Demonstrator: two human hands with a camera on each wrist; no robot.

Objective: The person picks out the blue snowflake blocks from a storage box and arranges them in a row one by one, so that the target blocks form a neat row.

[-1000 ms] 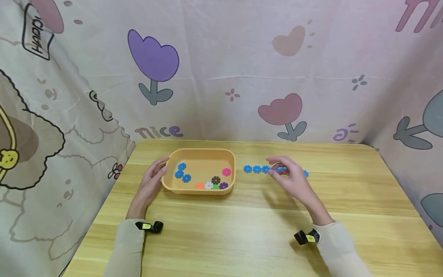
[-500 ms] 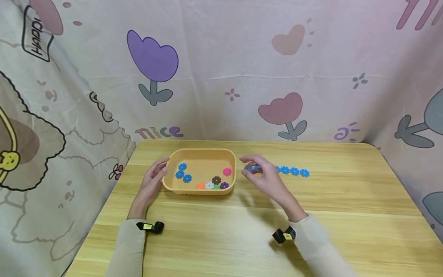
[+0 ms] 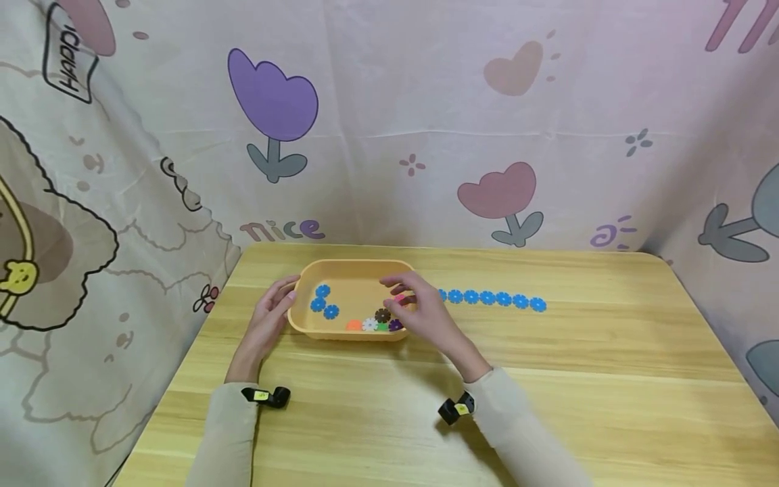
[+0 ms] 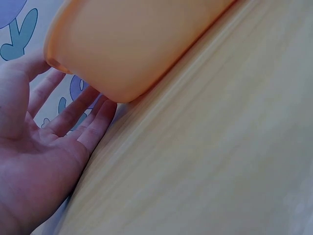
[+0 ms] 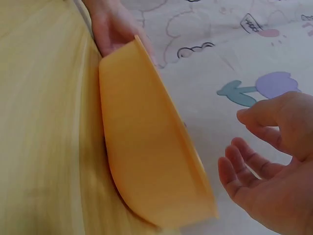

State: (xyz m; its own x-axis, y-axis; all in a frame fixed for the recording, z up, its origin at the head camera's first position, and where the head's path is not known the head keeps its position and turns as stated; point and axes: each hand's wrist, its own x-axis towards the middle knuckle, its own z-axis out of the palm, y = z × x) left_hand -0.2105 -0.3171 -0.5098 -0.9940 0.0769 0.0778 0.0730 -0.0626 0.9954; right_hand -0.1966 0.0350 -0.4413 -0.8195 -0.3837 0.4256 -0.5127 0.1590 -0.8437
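Fingers [image 3: 399, 277] of right hand [image 3: 429, 314] parted above tray [image 3: 356, 287], left hand [image 3: 268, 314] holding its left end, blue discs [image 3: 487, 297] at its right

Three angles running: one high, two low and close!
The head camera faces forward and down across the desk [image 3: 365, 412] to the printed cloth [image 3: 377, 101]; the left wrist camera [image 3: 278, 398] gives a tilted close look past the left hand [image 3: 268, 318] to the tray [image 3: 359, 276]; the right wrist camera [image 3: 452, 410], tilted too, shares that tray, catching the left hand beyond.
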